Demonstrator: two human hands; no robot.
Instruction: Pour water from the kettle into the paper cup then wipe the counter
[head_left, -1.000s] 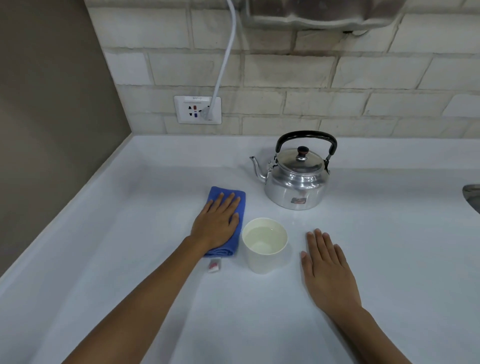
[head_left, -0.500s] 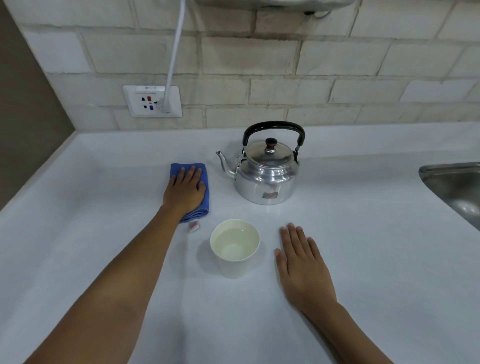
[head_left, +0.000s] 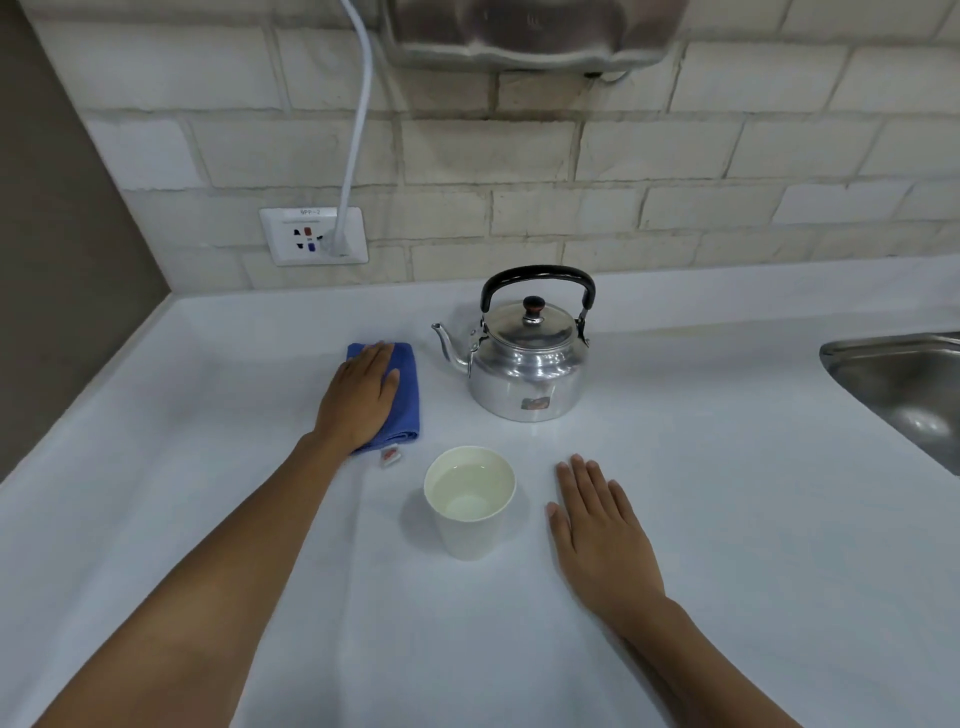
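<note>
A white paper cup (head_left: 470, 532) with water in it stands on the white counter (head_left: 737, 530) in front of me. Behind it sits a shiny metal kettle (head_left: 530, 379) with a black handle, its lid on and its spout pointing left. Left of the kettle lies a folded blue cloth (head_left: 406, 389) with a small tag at its near corner. My left hand (head_left: 358, 402) presses flat on top of the cloth and covers most of it. To the right of the cup, my right hand (head_left: 597, 530) rests palm down on the counter with fingers spread, not touching the cup.
A steel sink (head_left: 904, 384) is set into the counter at the right edge. On the tiled back wall are a power socket (head_left: 311, 236) with a white cable (head_left: 358, 130) running up and a metal fixture (head_left: 530, 31) overhead. A brown side wall bounds the left.
My left hand has slid the blue cloth away from me, from beside the cup to a spot left of the kettle. The right hand, cup and kettle have stayed put.
</note>
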